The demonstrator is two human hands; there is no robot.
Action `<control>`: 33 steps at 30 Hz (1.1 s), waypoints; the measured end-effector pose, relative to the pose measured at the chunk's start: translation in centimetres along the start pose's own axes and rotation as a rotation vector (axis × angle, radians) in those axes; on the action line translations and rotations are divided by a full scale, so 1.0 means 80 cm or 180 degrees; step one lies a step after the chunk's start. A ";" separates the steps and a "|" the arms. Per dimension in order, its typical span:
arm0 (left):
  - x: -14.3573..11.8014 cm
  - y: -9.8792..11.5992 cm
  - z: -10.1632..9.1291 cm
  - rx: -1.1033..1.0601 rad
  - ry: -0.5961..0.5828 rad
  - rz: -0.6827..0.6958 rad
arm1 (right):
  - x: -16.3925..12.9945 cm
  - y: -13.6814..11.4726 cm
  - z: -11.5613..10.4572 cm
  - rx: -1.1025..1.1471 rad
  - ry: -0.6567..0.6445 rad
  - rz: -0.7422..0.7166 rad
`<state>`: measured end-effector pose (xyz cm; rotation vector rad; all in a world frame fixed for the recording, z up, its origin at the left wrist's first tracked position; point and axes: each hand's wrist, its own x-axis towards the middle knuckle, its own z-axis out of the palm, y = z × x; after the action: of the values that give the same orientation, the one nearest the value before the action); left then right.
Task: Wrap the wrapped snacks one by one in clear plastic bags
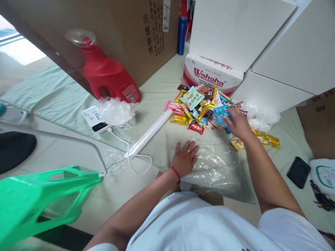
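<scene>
Under the left hand (184, 157), pressed flat, lies a clear plastic bag (214, 167); the right hand (237, 122) grips a blue packet (220, 114) from the snack pile (199, 106).

At lower centre lies a crinkled clear plastic bag (214, 167), glossy. The heap of bright foil snack packets (201, 104) shines. Upper left, the red plastic jug (107, 75) looks smooth; the brown cardboard box (131, 28) is matt.
</scene>
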<state>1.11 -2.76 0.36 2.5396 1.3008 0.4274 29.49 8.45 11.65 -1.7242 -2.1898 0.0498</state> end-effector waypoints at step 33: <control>-0.068 -0.053 -0.028 -0.0915 -0.0584 0.1598 | -0.326 -0.032 0.048 0.1192 -0.0934 -0.0832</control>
<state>-5.93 -4.61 0.11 2.5566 0.4862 0.4253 31.07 -16.24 2.10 -1.2813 -2.4000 0.6397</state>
